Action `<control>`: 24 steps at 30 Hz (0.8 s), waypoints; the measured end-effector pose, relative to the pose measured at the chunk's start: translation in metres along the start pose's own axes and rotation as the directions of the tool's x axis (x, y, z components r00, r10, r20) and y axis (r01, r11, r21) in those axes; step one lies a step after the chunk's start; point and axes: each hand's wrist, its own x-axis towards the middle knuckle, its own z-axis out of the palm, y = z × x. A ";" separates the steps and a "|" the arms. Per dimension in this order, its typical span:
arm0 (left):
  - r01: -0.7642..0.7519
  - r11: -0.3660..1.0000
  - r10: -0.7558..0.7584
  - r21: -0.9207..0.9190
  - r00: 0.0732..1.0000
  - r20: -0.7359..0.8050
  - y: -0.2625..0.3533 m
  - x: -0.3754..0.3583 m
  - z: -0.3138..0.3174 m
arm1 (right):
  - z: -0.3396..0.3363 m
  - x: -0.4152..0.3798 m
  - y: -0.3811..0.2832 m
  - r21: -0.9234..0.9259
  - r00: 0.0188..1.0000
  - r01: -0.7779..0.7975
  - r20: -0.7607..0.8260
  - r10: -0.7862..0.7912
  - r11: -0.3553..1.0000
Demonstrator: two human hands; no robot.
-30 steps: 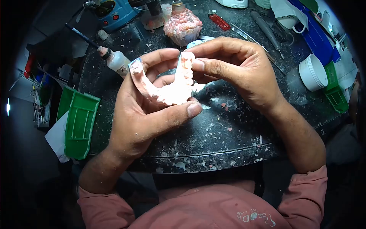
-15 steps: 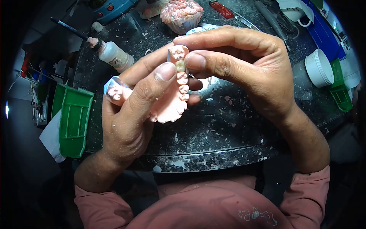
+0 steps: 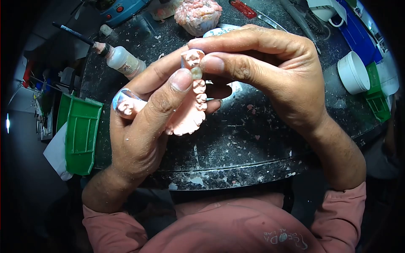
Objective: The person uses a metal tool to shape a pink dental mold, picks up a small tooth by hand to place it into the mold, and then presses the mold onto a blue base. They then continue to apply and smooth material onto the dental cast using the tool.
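Note:
A pink plaster dental model (image 3: 185, 121) of an arch of teeth is held above the bench, its biting surfaces facing up. My left hand (image 3: 141, 135) is closed around it, thumb over the inner side and fingers behind and beneath. Among the back teeth on the right side sits a yellowish, translucent tooth crown (image 3: 196, 73). My right hand (image 3: 282, 71) pinches that same end, the thumb tip beside the crown and the index finger reaching over the far end of the model. The fingertips behind the model are partly hidden.
Behind the hands stand a plastic bottle (image 3: 124, 61) with a brush (image 3: 74, 33) and a bowl crusted with pink lumps (image 3: 198, 17). A red-handled tool (image 3: 243, 9) and a grey handpiece (image 3: 299, 19) lie farther back. Green trays (image 3: 82, 135) and a white tub (image 3: 353, 74) flank the bench.
Both hands and the dental model have shifted slightly left. My right thumb has drawn back a little from the crown, so more of the crown shows.

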 end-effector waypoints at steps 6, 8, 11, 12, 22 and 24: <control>0.042 0.999 -0.043 -0.017 0.995 -0.089 0.003 -0.003 0.007 | 0.000 0.000 0.002 0.028 1.000 0.007 0.006 -0.007 1.000; 0.037 0.999 -0.037 -0.006 0.994 -0.099 0.003 -0.003 0.007 | 0.001 0.000 0.004 0.027 1.000 0.031 0.006 -0.031 0.999; 0.026 1.000 -0.025 0.013 0.994 -0.103 0.001 -0.003 0.005 | 0.001 -0.001 0.004 -0.004 0.998 0.070 0.005 -0.070 0.998; 0.021 1.000 -0.019 0.020 0.995 -0.095 0.001 -0.003 0.005 | 0.001 -0.001 0.004 0.019 0.999 0.047 0.000 -0.047 0.999; 0.021 1.000 -0.022 -0.013 0.996 -0.092 0.001 -0.004 0.002 | 0.002 -0.001 0.010 0.006 0.993 0.115 0.002 -0.115 0.993; 0.040 0.999 -0.042 -0.029 0.997 -0.061 0.002 -0.004 -0.001 | 0.003 -0.003 0.006 0.019 0.997 0.071 -0.004 -0.071 0.997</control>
